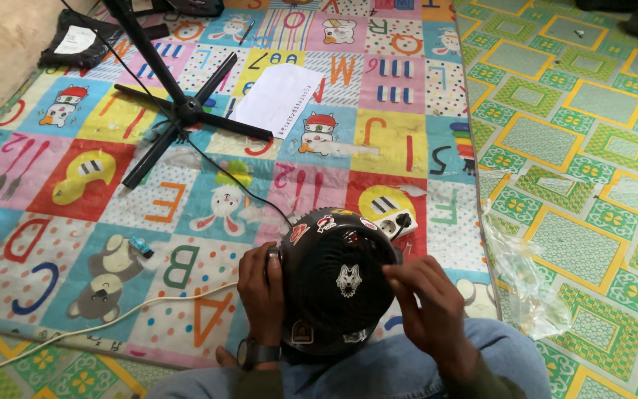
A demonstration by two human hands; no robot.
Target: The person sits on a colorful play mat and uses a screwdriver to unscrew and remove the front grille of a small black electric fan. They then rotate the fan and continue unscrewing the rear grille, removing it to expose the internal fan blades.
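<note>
A round black fan [337,281] with a grilled face and several stickers rests on the person's lap, low in the middle of the view, its grille turned up toward the camera; the left hand [262,292] is wrapped around its left rim, fingers curled closed onto the edge, a dark watch [254,353] on that wrist; the right hand [426,310] lies over the right edge of the grille, fingers bent and pressing on the rim, though whether they clamp it or only touch it cannot be told. Blue-jeaned knees [437,369] lie under the fan.

Just behind the fan's top edge a white power strip [394,222] sits on the mat, a thin black cable [238,185] running from near it up toward a black tripod stand [186,111] whose legs spread over the upper left; a white sheet of paper [278,98] lies just beside one leg. A white cord [97,325] curves across the lower left toward the left hand. All this lies on a colourful alphabet play mat [75,222]; to the right a green and yellow patterned floor covering [585,148] adjoins it, with a crumpled clear plastic bag [526,281] near the right hand. A dark bag [83,41] lies at the top left.
</note>
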